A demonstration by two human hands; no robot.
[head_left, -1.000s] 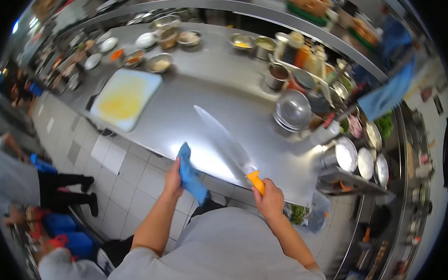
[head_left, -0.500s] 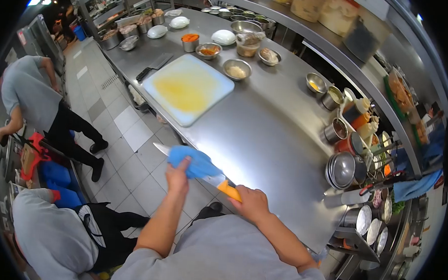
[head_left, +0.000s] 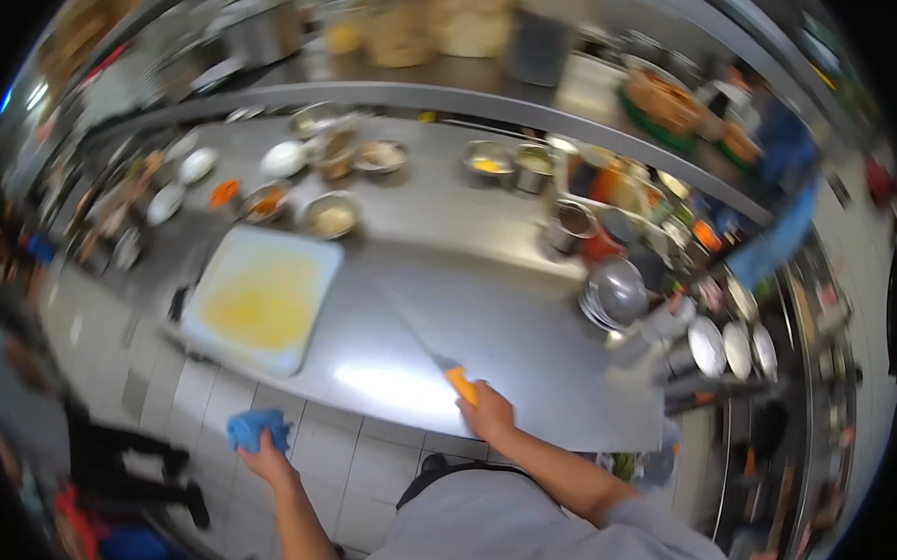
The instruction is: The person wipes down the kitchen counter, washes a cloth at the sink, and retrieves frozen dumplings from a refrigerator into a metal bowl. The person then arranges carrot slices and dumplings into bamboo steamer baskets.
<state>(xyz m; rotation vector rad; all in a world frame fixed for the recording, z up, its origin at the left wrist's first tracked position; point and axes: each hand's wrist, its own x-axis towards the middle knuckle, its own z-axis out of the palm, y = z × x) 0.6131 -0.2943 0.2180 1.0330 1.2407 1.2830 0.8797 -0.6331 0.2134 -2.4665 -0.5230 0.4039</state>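
Observation:
My right hand (head_left: 489,413) is closed round the yellow handle of a knife (head_left: 461,383). The blade points away from me over the steel table (head_left: 488,302) and is blurred towards its tip. Out to the left, my left hand (head_left: 267,464) grips a bunched blue cloth (head_left: 259,430), held above the tiled floor, off the table's front edge. A white cutting board (head_left: 262,300) with yellow stains lies on the left part of the table, apart from both hands.
Bowls, including one with pale contents (head_left: 331,216), stand behind the board. Stacked metal bowls (head_left: 616,292), a pot (head_left: 571,227) and bottles crowd the right end. A shelf (head_left: 426,97) spans the back. A person in dark trousers (head_left: 125,456) stands at left.
The blue cloth has come off the knife blade and moved left with my left hand. The knife has swung out over the table. My view has turned to the right.

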